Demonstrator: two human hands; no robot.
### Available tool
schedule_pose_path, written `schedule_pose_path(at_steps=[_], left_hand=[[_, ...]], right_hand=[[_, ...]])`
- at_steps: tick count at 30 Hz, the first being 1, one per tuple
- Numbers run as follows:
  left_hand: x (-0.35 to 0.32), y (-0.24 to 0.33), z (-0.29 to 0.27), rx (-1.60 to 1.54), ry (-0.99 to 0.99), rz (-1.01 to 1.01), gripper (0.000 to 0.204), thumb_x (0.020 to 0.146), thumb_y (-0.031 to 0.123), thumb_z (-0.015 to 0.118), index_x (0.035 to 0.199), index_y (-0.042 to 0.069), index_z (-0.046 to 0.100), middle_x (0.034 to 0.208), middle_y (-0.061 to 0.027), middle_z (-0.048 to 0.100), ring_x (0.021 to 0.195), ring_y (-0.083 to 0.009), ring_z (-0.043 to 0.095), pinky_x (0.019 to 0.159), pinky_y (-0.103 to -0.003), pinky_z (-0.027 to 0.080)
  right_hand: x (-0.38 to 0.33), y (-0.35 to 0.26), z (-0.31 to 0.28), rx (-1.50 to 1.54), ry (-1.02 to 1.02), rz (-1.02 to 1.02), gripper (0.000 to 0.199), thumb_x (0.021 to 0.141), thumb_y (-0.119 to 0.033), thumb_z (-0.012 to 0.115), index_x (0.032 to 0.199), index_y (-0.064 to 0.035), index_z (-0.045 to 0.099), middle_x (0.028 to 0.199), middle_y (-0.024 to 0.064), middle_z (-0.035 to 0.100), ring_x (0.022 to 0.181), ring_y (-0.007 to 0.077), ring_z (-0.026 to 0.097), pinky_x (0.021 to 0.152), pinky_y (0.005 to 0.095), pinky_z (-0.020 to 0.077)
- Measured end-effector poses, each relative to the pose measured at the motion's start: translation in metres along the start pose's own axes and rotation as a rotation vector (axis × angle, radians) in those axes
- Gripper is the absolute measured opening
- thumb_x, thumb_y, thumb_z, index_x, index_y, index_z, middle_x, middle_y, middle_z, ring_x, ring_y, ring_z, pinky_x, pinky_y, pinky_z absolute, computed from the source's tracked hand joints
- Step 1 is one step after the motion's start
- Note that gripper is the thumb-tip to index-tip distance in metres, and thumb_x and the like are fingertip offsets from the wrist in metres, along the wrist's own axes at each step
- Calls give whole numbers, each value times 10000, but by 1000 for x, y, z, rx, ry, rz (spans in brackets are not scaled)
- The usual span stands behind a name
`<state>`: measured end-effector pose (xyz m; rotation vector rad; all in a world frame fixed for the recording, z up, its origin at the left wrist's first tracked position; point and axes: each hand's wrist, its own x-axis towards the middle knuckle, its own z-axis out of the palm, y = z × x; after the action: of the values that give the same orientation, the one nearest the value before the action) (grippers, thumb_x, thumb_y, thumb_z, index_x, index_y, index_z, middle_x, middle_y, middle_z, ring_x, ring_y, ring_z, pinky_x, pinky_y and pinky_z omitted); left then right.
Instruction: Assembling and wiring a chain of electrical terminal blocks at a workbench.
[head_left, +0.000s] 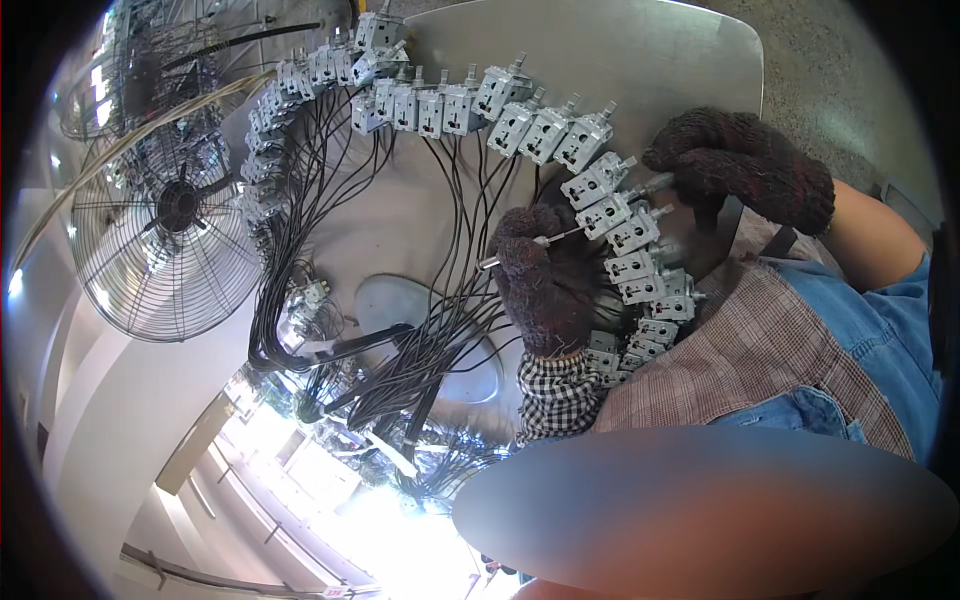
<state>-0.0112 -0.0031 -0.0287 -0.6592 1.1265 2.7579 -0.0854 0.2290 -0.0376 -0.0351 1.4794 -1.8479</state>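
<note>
A long curved row of small grey switch units (540, 130) with metal shafts lies on a grey metal table (640, 60). Black wires (440, 320) run from the units into a bundle. My left hand (545, 285), in a dark knit glove with a checked cuff, lies over the wires beside the row and grips a thin metal rod (520, 248). My right hand (745, 165), also in a dark glove, is at the right of the row. Its fingertips pinch the shaft of one unit (655, 185).
A round wire fan guard (170, 215) stands at the left, with a second one behind it. A flat oval grey plate (395, 300) lies under the wires. A plaid cloth over blue denim (770, 350) fills the lower right. Bright glare covers the lower middle.
</note>
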Motion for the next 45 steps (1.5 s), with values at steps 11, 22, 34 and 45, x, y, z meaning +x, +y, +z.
schedule_pose_path(at_steps=[11,22,34,45], left_hand=[[3,-4,8,-75,10,131,446,911,376,568,1078,-29,481,1088,-175,550,1024,-308,581,824,-461,568],[1,-2,-11,187,-13,278,415,896,333,587,976,-72,541,957,-177,577,860,-268,631,707,-392,606],[2,-3,-22,154,-48,310,349,890,255,590,1009,-72,563,967,-188,585,878,-281,622,758,-406,584],[3,-2,-15,141,-50,320,275,879,186,615,990,-63,581,955,-188,604,886,-266,612,770,-390,556]], right_hand=[[8,9,18,-145,104,-226,276,929,-189,564,1159,-39,587,920,64,651,654,105,623,548,232,520],[15,20,9,-208,121,-471,328,934,-240,564,1214,-70,566,921,64,633,684,117,617,600,261,523],[23,18,3,-758,136,-806,360,881,-199,602,1207,-51,557,1038,111,607,747,168,641,643,299,547],[32,18,4,-621,181,-721,353,934,-301,561,1177,-46,575,876,82,649,717,126,632,574,247,524]])
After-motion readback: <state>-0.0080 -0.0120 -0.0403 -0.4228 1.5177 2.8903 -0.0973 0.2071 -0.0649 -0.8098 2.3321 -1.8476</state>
